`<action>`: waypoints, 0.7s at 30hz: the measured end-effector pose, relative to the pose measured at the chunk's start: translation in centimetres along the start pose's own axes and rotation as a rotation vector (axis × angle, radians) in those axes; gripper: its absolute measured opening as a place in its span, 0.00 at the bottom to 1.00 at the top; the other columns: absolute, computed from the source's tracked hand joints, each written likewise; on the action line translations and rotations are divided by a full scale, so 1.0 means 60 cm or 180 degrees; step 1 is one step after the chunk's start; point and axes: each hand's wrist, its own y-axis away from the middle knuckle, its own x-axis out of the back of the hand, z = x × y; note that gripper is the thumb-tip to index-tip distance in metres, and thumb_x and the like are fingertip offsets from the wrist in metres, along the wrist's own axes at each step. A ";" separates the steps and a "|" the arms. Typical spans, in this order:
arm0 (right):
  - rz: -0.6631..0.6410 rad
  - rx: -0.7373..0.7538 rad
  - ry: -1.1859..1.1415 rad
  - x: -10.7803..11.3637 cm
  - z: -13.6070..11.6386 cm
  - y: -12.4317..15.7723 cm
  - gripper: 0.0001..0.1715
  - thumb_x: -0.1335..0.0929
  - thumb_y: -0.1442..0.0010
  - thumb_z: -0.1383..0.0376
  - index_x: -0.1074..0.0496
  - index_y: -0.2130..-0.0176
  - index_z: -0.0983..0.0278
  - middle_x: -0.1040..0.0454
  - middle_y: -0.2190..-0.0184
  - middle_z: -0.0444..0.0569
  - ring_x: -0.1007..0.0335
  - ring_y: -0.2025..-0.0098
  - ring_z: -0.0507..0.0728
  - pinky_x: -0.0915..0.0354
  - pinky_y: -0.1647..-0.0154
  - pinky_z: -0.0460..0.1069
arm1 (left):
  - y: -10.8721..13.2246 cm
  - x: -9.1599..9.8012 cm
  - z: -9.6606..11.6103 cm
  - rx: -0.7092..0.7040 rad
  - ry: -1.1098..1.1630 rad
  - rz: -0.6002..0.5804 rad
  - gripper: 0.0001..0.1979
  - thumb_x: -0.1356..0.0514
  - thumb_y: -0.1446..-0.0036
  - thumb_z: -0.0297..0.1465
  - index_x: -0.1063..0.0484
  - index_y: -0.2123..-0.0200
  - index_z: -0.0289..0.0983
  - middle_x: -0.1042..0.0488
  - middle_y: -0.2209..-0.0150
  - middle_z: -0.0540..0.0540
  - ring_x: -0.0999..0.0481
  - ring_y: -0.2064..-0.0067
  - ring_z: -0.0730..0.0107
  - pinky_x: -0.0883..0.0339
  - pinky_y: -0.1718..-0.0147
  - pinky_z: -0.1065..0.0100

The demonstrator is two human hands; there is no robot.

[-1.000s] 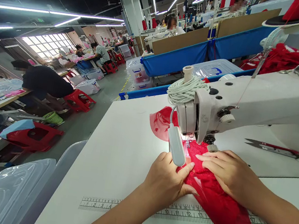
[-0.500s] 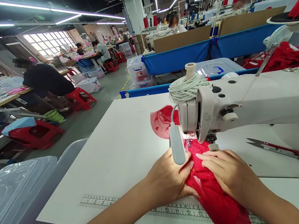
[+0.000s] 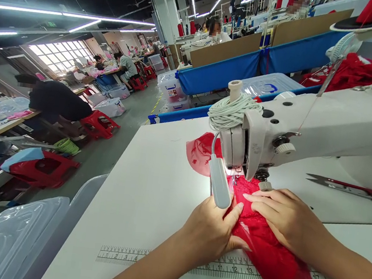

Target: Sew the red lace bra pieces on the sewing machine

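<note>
A piece of red sheer lace fabric (image 3: 278,270) runs from under the sewing machine's needle area down over the table edge. Along its left side my left hand (image 3: 211,230) is closed on it, thumb and forefinger on the cloth, other fingers partly hidden. My right hand (image 3: 282,216) lies on top of the fabric, fingers stretched out toward the presser foot (image 3: 234,180). The white sewing machine (image 3: 325,126) stands over the cloth. A small lamp (image 3: 220,180) shines beside the needle, just above my left fingers. Behind the needle rests another red sheer piece (image 3: 201,153).
Thread snips (image 3: 342,186) lie right of the machine head. A printed ruler scale (image 3: 122,255) crosses the white table (image 3: 139,183) near its front edge. Pale cord (image 3: 232,113) is coiled on the machine. Clear plastic bins (image 3: 12,235) stand at left; other people sit farther back.
The view has shifted slightly. Both hands stay on the red fabric in nearly the same place; my left thumb and forefinger sit a little farther right on it.
</note>
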 end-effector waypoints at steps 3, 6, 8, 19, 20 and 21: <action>0.0064 -0.0029 0.0026 0.000 0.000 -0.001 0.22 0.41 0.46 0.81 0.25 0.61 0.64 0.20 0.60 0.51 0.27 0.57 0.56 0.36 0.60 0.51 | 0.002 -0.003 0.003 0.0027 -0.0072 0.0166 0.42 0.66 0.36 0.56 0.26 0.50 0.29 0.24 0.57 0.32 0.24 0.61 0.54 0.29 0.69 0.60; 0.0104 -0.0046 0.0043 0.000 0.000 -0.001 0.22 0.41 0.47 0.81 0.25 0.62 0.64 0.20 0.60 0.50 0.27 0.57 0.56 0.37 0.59 0.51 | 0.001 -0.003 0.006 0.0030 -0.0112 0.0355 0.43 0.66 0.36 0.56 0.25 0.50 0.30 0.23 0.58 0.33 0.24 0.61 0.54 0.29 0.67 0.59; 0.0130 -0.0049 0.0051 0.001 -0.001 -0.002 0.22 0.41 0.48 0.81 0.25 0.63 0.64 0.20 0.60 0.49 0.27 0.57 0.55 0.37 0.59 0.51 | -0.001 -0.001 0.007 0.0018 -0.0124 0.0348 0.43 0.67 0.36 0.56 0.25 0.50 0.31 0.23 0.57 0.33 0.24 0.61 0.56 0.29 0.67 0.59; 0.0231 -0.0170 0.0106 -0.013 -0.002 0.003 0.20 0.42 0.42 0.80 0.27 0.62 0.66 0.20 0.59 0.50 0.27 0.56 0.56 0.39 0.56 0.52 | -0.002 -0.010 0.004 0.0110 -0.0135 0.0410 0.44 0.68 0.37 0.56 0.25 0.49 0.32 0.23 0.60 0.34 0.25 0.61 0.55 0.30 0.61 0.56; 0.0214 -0.0168 0.0115 -0.014 -0.001 0.003 0.19 0.42 0.41 0.80 0.27 0.62 0.66 0.20 0.59 0.50 0.27 0.56 0.56 0.39 0.56 0.52 | -0.003 -0.010 0.003 0.0110 -0.0133 0.0407 0.43 0.68 0.37 0.56 0.25 0.49 0.32 0.23 0.60 0.34 0.25 0.61 0.55 0.30 0.61 0.56; 0.0206 -0.0162 0.0118 -0.015 -0.001 0.003 0.19 0.42 0.41 0.80 0.27 0.61 0.67 0.20 0.59 0.50 0.27 0.56 0.56 0.39 0.56 0.52 | -0.003 -0.010 0.002 0.0110 -0.0133 0.0411 0.43 0.68 0.37 0.56 0.25 0.49 0.31 0.23 0.61 0.34 0.25 0.61 0.55 0.30 0.61 0.57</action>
